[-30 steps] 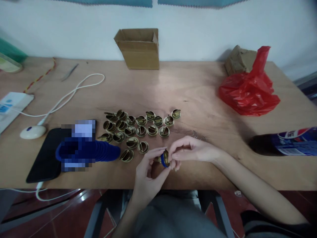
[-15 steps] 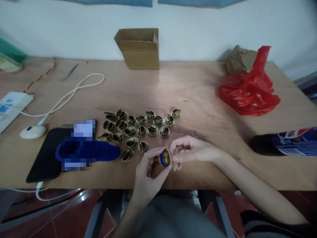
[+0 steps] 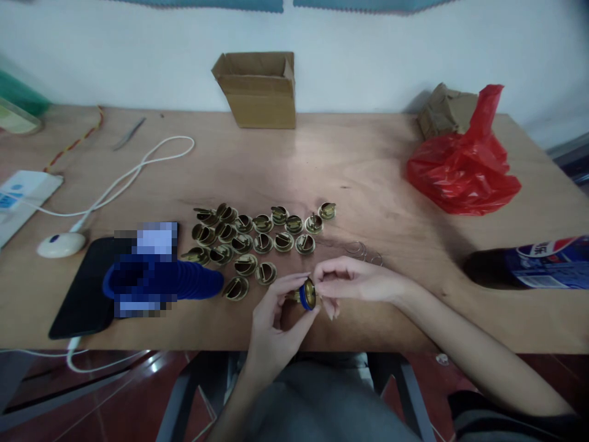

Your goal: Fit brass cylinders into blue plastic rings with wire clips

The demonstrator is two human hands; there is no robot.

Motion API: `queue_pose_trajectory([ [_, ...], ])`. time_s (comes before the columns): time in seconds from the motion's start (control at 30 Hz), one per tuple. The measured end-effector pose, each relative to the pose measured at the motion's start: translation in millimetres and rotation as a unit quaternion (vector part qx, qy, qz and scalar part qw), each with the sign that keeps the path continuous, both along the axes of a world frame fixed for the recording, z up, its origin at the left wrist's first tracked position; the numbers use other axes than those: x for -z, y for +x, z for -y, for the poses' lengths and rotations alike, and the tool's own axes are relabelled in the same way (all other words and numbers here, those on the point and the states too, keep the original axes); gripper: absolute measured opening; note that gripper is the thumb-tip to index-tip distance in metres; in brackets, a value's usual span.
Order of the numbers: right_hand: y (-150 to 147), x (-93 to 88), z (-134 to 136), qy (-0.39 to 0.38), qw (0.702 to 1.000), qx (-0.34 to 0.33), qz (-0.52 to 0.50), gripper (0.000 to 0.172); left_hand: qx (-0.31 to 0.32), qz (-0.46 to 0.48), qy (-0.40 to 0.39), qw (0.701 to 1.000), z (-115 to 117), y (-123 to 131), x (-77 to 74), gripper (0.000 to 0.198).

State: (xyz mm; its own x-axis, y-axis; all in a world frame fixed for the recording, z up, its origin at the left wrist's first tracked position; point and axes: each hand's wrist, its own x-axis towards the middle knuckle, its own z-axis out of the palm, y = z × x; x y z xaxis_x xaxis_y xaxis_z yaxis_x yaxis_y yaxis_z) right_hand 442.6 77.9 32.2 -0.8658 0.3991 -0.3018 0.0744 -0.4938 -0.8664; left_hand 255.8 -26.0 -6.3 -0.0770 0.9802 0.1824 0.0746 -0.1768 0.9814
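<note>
My left hand [image 3: 278,322] grips a round brass-coloured metal piece with a blue ring [image 3: 307,294] around it, its hollow face turned to the right. My right hand [image 3: 352,282] is closed in a pinch at that face, the fingertips touching or nearly touching it; what they hold is too small to make out. Beyond my hands lie several similar brass-coloured round pieces [image 3: 263,244] in loose rows, with flat metal tabs showing. On the left, a stack of blue rings [image 3: 197,285] lies on its side, partly pixelated. Thin wire rings [image 3: 356,248] rest just past my right hand.
A black phone [image 3: 83,288] lies under the blue stack, beside a white cable [image 3: 138,169]. An open cardboard box [image 3: 264,101] stands against the wall. At right are a red plastic bag [image 3: 464,172] and a bottle lying down [image 3: 529,264]. The table's front edge runs below my hands.
My right fingertips have moved slightly left, closer against the hollow face of the brass-coloured piece. My left hand and the rows of pieces have stayed nearly still.
</note>
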Motion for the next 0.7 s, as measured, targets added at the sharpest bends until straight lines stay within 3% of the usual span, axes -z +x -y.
queue_pose_trajectory([
  [0.7, -2.2, -1.1, 1.4, 0.0, 0.999, -0.006, 0.036, 0.034, -0.002, -0.026, -0.009, 1.0, 1.9, 0.4, 1.5, 0.045],
])
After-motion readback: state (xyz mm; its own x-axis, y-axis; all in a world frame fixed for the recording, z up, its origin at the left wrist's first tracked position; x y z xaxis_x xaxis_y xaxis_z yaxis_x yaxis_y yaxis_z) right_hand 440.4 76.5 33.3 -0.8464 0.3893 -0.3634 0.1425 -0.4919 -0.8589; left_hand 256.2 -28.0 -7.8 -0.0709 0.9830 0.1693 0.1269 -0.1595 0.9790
